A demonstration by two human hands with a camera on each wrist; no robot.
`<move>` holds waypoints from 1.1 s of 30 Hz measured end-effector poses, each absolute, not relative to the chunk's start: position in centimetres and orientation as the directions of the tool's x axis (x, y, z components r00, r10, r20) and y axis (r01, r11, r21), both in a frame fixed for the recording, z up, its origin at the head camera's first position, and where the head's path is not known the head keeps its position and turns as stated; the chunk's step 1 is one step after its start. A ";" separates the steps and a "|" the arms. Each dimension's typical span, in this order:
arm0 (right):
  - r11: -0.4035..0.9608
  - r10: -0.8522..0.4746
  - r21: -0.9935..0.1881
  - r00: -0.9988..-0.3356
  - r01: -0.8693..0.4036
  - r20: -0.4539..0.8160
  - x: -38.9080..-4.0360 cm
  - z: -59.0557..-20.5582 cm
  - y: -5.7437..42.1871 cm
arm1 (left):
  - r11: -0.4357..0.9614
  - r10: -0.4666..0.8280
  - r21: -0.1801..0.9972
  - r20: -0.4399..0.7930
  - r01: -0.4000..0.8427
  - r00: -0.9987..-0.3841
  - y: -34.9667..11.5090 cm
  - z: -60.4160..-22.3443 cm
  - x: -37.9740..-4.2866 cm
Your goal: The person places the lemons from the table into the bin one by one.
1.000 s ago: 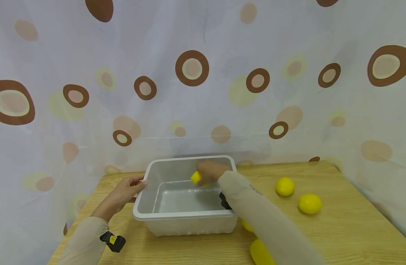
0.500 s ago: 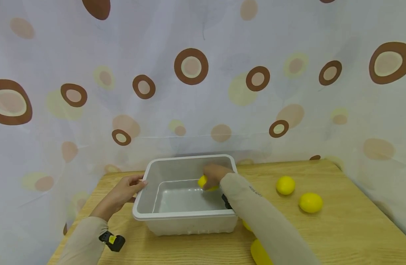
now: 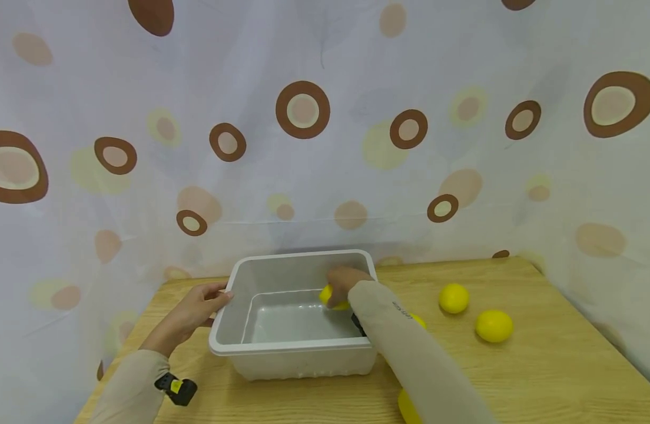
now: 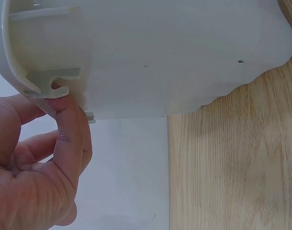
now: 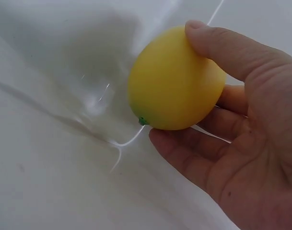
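In the head view, a light grey plastic bin (image 3: 304, 348) stands on the wooden table. My left hand (image 3: 200, 309) grips the bin's left rim, with fingers curled under the lip in the left wrist view. Inside the bin, near its right back corner, my right hand (image 3: 346, 284) holds a lemon (image 5: 172, 84) between thumb and fingers. The right wrist view shows the lemon's green stem end pointing down toward the bin's corner. The fingers partly cover the fruit in the head view.
Two lemons, a back one (image 3: 454, 298) and a front one (image 3: 494, 326), lie on the table (image 3: 558, 365) right of the bin. My right sleeve (image 3: 415, 347) partly hides another yellow fruit (image 3: 419, 320) and one (image 3: 408, 407) at the front. A patterned curtain (image 3: 325, 171) hangs behind.
My right hand has moved the lemon rightward and slightly down inside the bin. The right forearm has shifted a little, uncovering a yellow fruit behind it. The left hand keeps its grip on the rim.
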State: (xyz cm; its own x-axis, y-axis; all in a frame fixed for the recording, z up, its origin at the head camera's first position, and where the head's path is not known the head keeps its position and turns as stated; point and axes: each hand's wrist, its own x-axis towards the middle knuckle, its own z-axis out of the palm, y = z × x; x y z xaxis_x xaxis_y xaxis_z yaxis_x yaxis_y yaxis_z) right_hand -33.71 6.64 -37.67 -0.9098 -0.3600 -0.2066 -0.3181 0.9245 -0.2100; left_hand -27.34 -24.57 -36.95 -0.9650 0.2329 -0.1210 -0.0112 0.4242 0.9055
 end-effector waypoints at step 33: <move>0.938 -0.326 -0.196 -0.918 -0.285 -0.224 -33.6 -37.9 6.5 | 0.448 0.218 0.894 -0.121 -0.011 -0.968 -24.4 -36.7 -27.2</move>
State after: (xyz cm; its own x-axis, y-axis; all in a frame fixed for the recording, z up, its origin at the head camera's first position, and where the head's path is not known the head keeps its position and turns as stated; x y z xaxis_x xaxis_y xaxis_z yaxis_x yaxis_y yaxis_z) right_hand -33.57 6.47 -37.85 -0.9185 -0.3262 -0.2235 -0.2855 0.9381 -0.1960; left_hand -27.24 -24.36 -36.72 -0.9683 0.2183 -0.1211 -0.0108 0.4477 0.8941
